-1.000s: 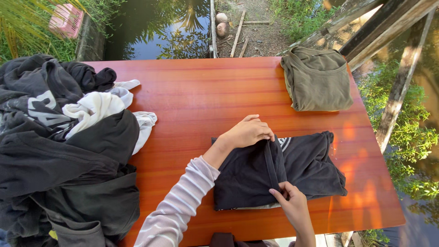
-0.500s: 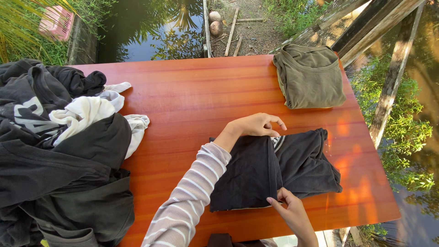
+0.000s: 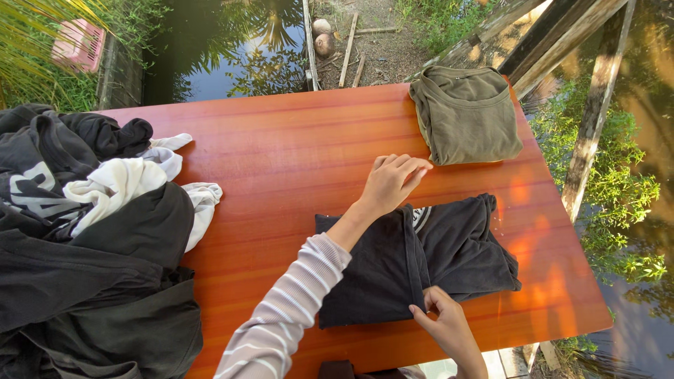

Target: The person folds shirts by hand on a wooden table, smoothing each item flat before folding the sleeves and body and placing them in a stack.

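We pinch the near edge of the folded black T-shirt (image 3: 456,245) with our right hand (image 3: 446,326), thumb and fingers closed on the fold at the middle seam of cloth. The shirt lies flat on the red-brown wooden table (image 3: 295,147), stretching away from that pinch toward the far side. Our left hand (image 3: 392,181) hovers open beyond the shirt's far edge, fingers straight and together; it seems to be lifted just above the tabletop, though we cannot tell whether the fingertips touch the wood. Just past that open hand lies a folded olive-green T-shirt (image 3: 467,116). Well off to the left of both hands sits a heap of dark and white laundry (image 3: 91,231).
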